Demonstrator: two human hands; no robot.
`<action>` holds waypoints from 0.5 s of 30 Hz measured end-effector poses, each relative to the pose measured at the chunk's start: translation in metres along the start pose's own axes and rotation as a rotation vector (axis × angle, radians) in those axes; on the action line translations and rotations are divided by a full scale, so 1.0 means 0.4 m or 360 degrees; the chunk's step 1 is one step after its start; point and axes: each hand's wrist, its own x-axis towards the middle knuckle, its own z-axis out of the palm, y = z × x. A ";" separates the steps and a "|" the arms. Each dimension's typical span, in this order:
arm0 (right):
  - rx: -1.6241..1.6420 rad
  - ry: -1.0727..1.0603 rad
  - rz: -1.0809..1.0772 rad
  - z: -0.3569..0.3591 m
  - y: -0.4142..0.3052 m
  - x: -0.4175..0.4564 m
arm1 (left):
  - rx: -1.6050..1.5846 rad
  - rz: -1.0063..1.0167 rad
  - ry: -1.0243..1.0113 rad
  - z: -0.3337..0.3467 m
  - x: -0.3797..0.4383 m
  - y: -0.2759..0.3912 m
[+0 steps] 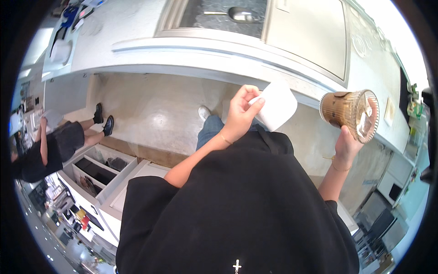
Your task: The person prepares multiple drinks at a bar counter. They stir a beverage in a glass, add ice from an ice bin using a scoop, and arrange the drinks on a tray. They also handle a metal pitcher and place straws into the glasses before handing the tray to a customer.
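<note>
Between the thumb and fingers of my left hand (242,106) is a white sheet (278,107), perhaps a paper napkin. My right hand (347,145) is wrapped around a ribbed clear cup (335,106) that leans to the right, its mouth facing right. Brown liquid fills much of the cup, and clear ice cubes (365,123) show at the mouth. A dark mark sits on the cup's side. Both hands are in the air in front of my black top, short of the white counter (212,54). The fingers behind the cup are mostly hidden.
An ice bin (219,24) with a metal scoop (241,14) is set into the counter, beside a pale lid panel (308,30). At left another person (58,147) stands near an open drawer (99,167). Glasses (359,44) are at the counter's right.
</note>
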 end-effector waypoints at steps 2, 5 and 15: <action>-0.0008 -0.0107 -0.0002 0.040 -0.049 -0.004 | -0.0082 0.0203 0.0096 -0.013 -0.055 0.088; 0.0008 -0.0253 0.0007 0.131 -0.153 -0.026 | -0.0122 0.0487 0.0264 -0.056 -0.166 0.214; 0.0178 -0.1044 -0.0276 0.529 -0.572 -0.271 | -0.0409 0.1278 0.0920 -0.203 -0.822 0.542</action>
